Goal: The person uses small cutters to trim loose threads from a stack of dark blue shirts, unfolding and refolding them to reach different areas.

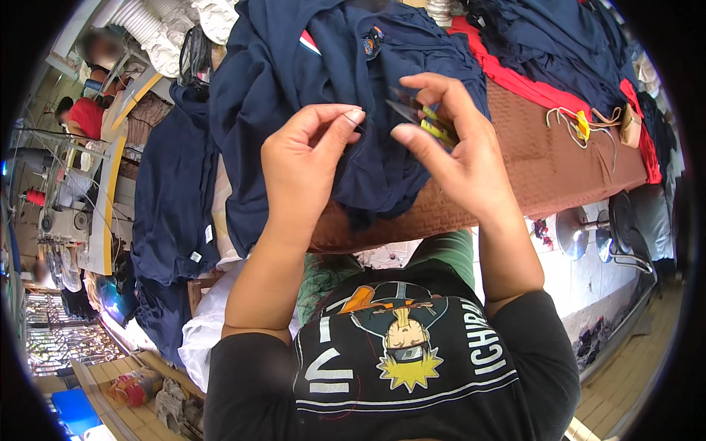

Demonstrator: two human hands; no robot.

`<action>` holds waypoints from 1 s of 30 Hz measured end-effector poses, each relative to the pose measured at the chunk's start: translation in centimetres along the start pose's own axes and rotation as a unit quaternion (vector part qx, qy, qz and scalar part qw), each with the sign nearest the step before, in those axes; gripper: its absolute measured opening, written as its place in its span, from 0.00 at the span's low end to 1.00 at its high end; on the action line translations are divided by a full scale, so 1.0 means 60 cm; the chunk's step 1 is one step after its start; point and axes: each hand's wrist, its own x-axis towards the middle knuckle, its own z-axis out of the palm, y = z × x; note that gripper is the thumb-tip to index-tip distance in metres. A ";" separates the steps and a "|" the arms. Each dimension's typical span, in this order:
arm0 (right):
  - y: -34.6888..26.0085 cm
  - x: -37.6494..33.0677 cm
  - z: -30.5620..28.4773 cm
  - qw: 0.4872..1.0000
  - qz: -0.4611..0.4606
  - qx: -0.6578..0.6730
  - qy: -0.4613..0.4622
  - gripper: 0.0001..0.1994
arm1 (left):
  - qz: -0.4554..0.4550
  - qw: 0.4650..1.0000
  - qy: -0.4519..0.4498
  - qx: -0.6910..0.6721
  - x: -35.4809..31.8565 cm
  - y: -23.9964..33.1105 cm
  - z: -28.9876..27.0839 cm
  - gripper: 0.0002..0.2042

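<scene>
Thumb and index finger of my left hand are pinched together on a thin dark thread, just above a navy blue garment. My right hand is closed around a small pair of thread snips with yellow handles. Their metal blades point left toward my left fingertips, apart from them. The navy garment lies bunched under both hands and carries a small embroidered patch and a red and white stripe. Some of its folds hang over the near edge of the table.
A brown patterned cloth covers the table. More navy garments and red fabric lie at the far right, near a yellow tag with cords. Another navy garment drapes at left. A stool stands at right; people sit beyond.
</scene>
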 end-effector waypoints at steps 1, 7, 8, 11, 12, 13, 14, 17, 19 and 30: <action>0.008 0.000 -0.002 1.000 -0.007 0.003 0.011 0.12 | -0.025 1.000 -0.012 -0.006 0.001 0.005 -0.006 0.09; 0.016 -0.003 0.001 0.998 -0.052 -0.009 -0.023 0.10 | -0.036 0.997 -0.015 -0.060 -0.004 0.003 -0.007 0.13; 0.017 -0.003 0.002 0.998 -0.059 -0.014 -0.023 0.10 | -0.034 0.997 -0.015 -0.061 -0.004 0.003 -0.006 0.13; 0.018 -0.002 0.007 0.997 -0.072 -0.031 -0.025 0.10 | -0.024 0.998 -0.014 -0.061 -0.006 0.005 -0.004 0.13; 0.016 -0.001 0.008 0.996 -0.072 -0.037 -0.027 0.10 | -0.020 0.998 -0.012 -0.060 -0.007 0.007 -0.003 0.13; 0.014 0.000 0.010 0.996 -0.072 -0.042 -0.028 0.10 | -0.016 0.998 -0.009 -0.060 -0.007 0.008 -0.003 0.13; 0.013 0.001 0.013 0.995 -0.081 -0.050 -0.025 0.09 | -0.005 0.998 -0.019 -0.056 -0.008 0.008 -0.005 0.12; 0.011 0.008 0.017 0.991 -0.113 -0.075 -0.013 0.09 | 0.098 0.994 -0.040 -0.001 -0.010 0.011 -0.021 0.07; 0.015 0.013 0.008 0.987 -0.131 -0.095 0.002 0.09 | 0.256 0.960 -0.055 0.096 0.002 0.036 -0.045 0.04; -0.008 -0.002 -0.035 0.997 -0.047 -0.032 0.054 0.12 | 0.245 0.740 -0.391 0.489 -0.084 0.256 -0.187 0.15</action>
